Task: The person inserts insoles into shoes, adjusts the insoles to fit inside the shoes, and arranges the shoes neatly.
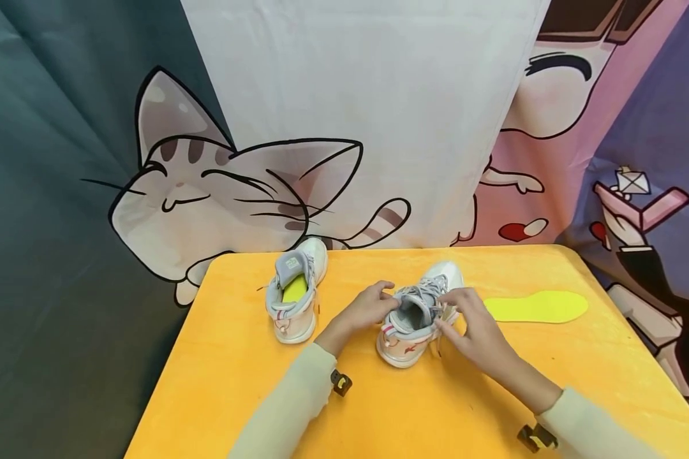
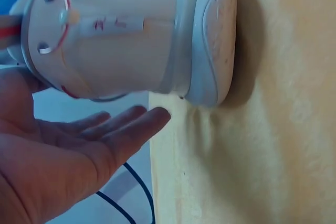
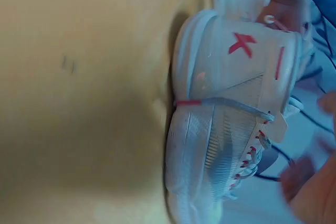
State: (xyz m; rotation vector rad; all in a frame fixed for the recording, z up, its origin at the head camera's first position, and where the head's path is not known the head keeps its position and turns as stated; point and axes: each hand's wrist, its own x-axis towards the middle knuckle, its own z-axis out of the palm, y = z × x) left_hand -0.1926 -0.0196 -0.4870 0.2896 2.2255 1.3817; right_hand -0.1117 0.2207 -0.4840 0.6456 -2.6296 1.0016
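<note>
A white and pale pink sneaker point(image 1: 402, 349) stands on the table, heel toward me, its grey laces point(image 1: 430, 288) running toward the far toe. My left hand point(image 1: 367, 306) is at the sneaker's left side, thumb at the collar. In the left wrist view its fingers point(image 2: 131, 129) stretch loosely beside the heel. On the other side my right hand point(image 1: 479, 331) hovers by the lace edge, thumb and fingers spread apart. The right wrist view shows that hand blurred near the laces, with a lace end point(image 3: 231, 103) hanging down the sneaker's side.
To the left stands the matching sneaker point(image 1: 295, 325), with a yellow insole point(image 1: 295, 290) inside and its tongue upright. Another yellow insole point(image 1: 540, 307) lies flat right of the sneaker between my hands. Behind the yellow table point(image 1: 235, 395) hangs a cartoon-printed cloth point(image 1: 367, 76).
</note>
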